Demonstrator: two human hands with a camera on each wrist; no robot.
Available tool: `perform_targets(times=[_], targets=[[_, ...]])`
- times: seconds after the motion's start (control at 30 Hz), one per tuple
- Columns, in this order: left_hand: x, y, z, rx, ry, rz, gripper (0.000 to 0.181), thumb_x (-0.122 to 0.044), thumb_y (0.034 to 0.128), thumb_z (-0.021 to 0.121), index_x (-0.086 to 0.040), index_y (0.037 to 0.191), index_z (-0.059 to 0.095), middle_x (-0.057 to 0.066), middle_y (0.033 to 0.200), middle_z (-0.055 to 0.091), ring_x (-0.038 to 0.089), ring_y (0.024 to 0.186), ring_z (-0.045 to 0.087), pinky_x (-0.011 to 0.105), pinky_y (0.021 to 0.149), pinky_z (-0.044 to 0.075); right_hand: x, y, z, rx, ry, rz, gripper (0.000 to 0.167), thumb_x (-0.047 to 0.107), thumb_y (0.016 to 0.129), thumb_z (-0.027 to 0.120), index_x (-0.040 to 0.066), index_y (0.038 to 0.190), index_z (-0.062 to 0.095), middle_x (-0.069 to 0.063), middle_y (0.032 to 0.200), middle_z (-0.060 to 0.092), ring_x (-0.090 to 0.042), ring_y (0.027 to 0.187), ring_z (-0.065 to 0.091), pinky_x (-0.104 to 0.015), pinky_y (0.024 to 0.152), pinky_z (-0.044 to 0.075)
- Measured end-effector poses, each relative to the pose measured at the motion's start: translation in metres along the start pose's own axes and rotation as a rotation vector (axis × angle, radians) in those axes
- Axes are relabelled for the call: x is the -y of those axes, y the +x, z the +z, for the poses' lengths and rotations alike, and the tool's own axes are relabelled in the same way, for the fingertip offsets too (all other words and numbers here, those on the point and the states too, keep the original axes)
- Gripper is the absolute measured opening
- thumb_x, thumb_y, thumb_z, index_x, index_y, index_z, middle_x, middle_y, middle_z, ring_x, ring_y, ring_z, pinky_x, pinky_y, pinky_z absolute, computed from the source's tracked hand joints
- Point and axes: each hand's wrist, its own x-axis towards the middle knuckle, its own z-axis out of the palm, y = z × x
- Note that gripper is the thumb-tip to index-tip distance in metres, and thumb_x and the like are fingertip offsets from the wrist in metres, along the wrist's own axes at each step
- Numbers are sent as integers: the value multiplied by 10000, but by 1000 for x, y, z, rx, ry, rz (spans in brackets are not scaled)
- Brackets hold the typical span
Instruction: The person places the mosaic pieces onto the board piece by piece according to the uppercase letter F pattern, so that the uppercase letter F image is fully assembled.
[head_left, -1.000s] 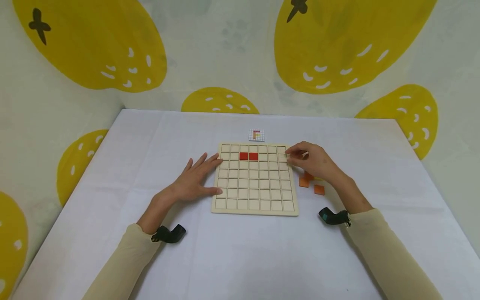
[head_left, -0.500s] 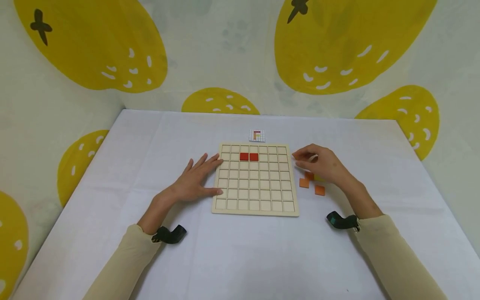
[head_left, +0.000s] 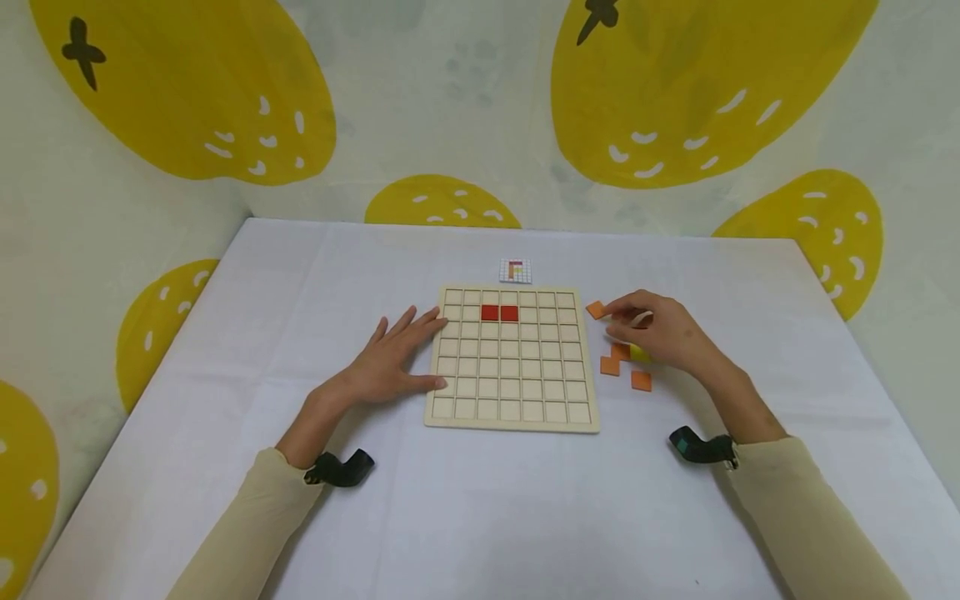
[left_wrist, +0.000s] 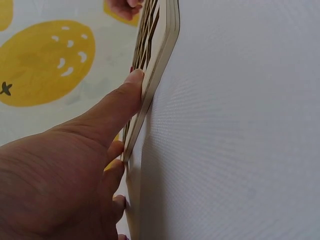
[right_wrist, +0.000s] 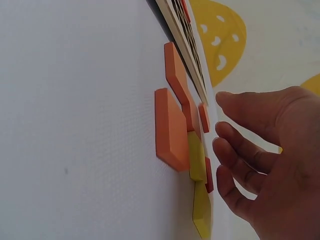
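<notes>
A square wooden grid board [head_left: 487, 367] lies on the white table with two red tiles [head_left: 490, 313] side by side in its second row from the far side. My left hand [head_left: 386, 362] has its fingers spread, and its thumb and fingertips rest on the board's left edge. To the right of the board is my right hand [head_left: 656, 329], fingers loosely bent and holding nothing. Just left of its fingertips lies an orange tile [head_left: 596, 310]; the right wrist view shows a gap between them. Below that hand are several more orange tiles [head_left: 610, 366] and a yellow tile [head_left: 639, 353].
A small card [head_left: 515, 271] with a coloured grid pattern lies beyond the board's far edge. In the right wrist view, two yellow tiles [right_wrist: 197, 157] and a red tile [right_wrist: 209, 175] sit among the orange ones. The white cloth [head_left: 495, 517] covers the table.
My right hand has moved right, away from the board's edge, and its fingers have spread from a pinch. An orange tile now shows beside its fingertips. The left hand has stayed put.
</notes>
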Motion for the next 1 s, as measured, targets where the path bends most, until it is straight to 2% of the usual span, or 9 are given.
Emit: perform_targets(times=[0.3, 0.53, 0.77, 0.9, 1.0], targets=[[2, -1, 2, -13, 0, 16, 925, -461, 915, 778, -188, 1655, 295, 27, 1771, 173, 364, 1654, 35, 683, 1290, -25, -9, -6, -4, 13, -3, 15, 349, 227, 974, 751, 85, 1289, 700, -130, 1240, 707, -261, 1100, 622, -59, 838, 452], [1, 0, 1, -5, -3, -1, 937, -465, 912, 783, -219, 1662, 277, -8, 1775, 151, 330, 1660, 14, 657, 1300, -43, -18, -9, -9, 3, -32, 0, 345, 181, 965, 759, 79, 1289, 700, -140, 1267, 709, -286, 1123, 634, -141, 890, 480], [0, 0, 0, -6, -4, -1, 933, -465, 916, 779, -216, 1662, 278, -4, 1774, 156, 332, 1660, 19, 653, 1302, -42, -25, -10, -11, 8, -51, 12, 334, 128, 982, 721, 68, 1309, 684, -155, 1287, 712, -303, 1148, 631, -109, 888, 469], [0, 0, 0, -3, -7, 1, 929, -464, 920, 775, -217, 1663, 274, -6, 1775, 151, 330, 1660, 13, 652, 1302, -46, -26, -9, -12, 9, -51, 23, 338, 138, 991, 713, 57, 1317, 680, -175, 1301, 702, -320, 1154, 628, -296, 965, 529], [0, -1, 0, 0, -4, 0, 930, -468, 921, 772, -217, 1664, 272, -11, 1776, 147, 325, 1661, 9, 648, 1302, -49, -29, -8, -12, 8, -57, 42, 339, 152, 998, 705, 62, 1323, 676, -174, 1306, 698, -315, 1138, 621, -322, 960, 529]])
